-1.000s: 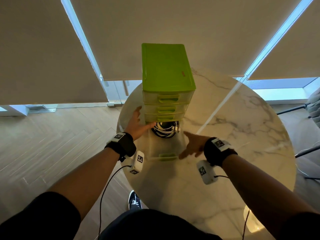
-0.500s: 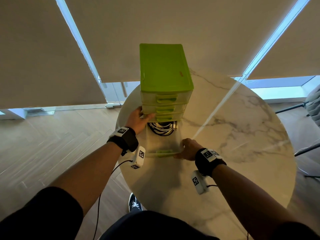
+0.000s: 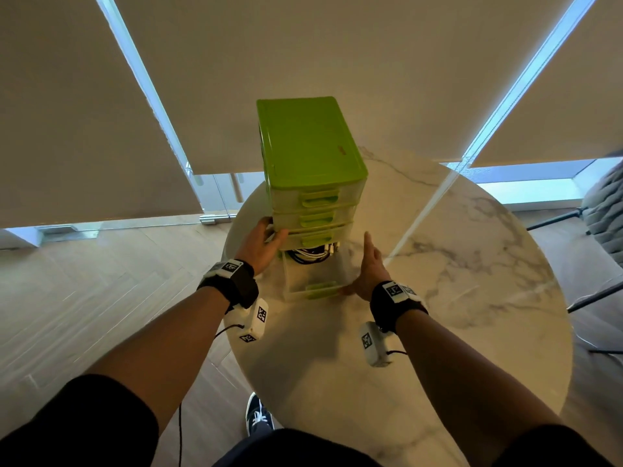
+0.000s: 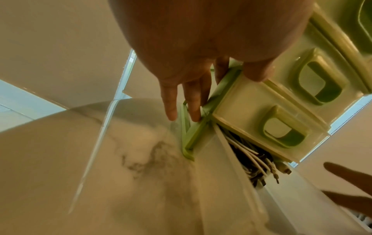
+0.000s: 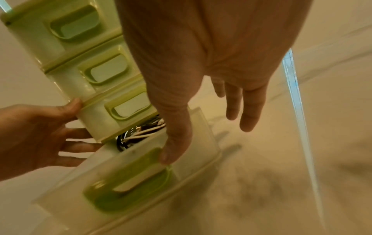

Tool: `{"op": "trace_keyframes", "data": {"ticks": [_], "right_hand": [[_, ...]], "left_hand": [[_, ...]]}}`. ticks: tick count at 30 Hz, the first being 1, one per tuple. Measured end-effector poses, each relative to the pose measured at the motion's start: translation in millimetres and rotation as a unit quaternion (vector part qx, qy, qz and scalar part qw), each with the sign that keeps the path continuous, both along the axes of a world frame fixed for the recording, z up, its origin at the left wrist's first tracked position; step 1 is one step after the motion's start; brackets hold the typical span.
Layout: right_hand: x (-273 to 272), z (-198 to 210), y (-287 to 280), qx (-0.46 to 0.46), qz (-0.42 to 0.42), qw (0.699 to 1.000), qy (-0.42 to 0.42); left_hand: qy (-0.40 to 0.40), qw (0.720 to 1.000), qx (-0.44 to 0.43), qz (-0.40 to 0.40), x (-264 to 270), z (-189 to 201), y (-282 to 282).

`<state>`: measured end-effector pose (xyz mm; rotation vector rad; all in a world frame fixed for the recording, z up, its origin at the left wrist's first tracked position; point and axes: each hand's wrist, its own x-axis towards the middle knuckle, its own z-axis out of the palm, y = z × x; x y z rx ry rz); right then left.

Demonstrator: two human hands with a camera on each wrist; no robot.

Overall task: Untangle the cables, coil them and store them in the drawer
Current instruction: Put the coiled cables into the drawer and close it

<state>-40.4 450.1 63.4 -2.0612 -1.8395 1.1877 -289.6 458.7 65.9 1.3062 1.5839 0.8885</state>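
Observation:
A green-topped drawer unit (image 3: 310, 163) stands on the round marble table (image 3: 472, 264). Its clear bottom drawer (image 3: 340, 267) is partly pulled out, and its green handle (image 5: 128, 187) faces me. Coiled white and black cables (image 3: 312, 254) (image 4: 251, 159) (image 5: 141, 133) lie at the drawer's back, half hidden under the drawer above. My left hand (image 3: 266, 237) (image 4: 213, 89) rests on the unit's left front corner, fingers straight along the side and thumb on the front. My right hand (image 3: 365, 267) is open, its thumb (image 5: 173, 152) touching the drawer front by the handle.
The unit's three upper drawers (image 3: 317, 217) are closed. The unit sits near the table's far left edge, with wooden floor (image 3: 101, 281) below. Bare marble extends to the right and towards me. Dark chair legs (image 3: 593, 291) stand at the far right. Blinds cover the windows behind.
The drawer has slid further into the unit, so less of the cable coil shows. My right hand has uncurled from the drawer front to straight fingers. The left hand stays on the unit.

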Motion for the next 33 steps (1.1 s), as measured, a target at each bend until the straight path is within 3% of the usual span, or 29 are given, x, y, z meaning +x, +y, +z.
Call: {"op": "trace_keyframes", "data": {"ticks": [5, 11, 16, 22, 28, 33], "right_hand": [[-7.4, -2.1, 18.1, -0.004, 0.119, 0.993, -0.008], [-10.7, -13.5, 20.1, -0.016, 0.063, 0.996, 0.065], [-19.3, -13.7, 19.8, 0.041, 0.002, 0.996, 0.082], [-21.5, -15.5, 21.5, 0.066, 0.008, 0.989, 0.133], [-19.9, -15.8, 33.3, 0.044, -0.038, 0.978, 0.201], [-30.2, -11.5, 48.8, 0.081, -0.035, 0.987, 0.132]], "left_hand": [[0.007, 1.000, -0.007, -0.024, -1.8, -0.2, -0.7], [0.046, 0.998, -0.008, -0.051, -9.1, 3.2, -0.6], [0.022, 0.996, -0.039, -0.077, -11.7, 4.9, -5.7], [0.124, 0.983, -0.056, -0.121, -8.4, 4.0, -13.5], [0.253, 0.962, -0.045, -0.089, 1.0, 2.0, -11.6], [0.252, 0.967, -0.028, -0.036, 8.2, -2.6, -7.3]]}}
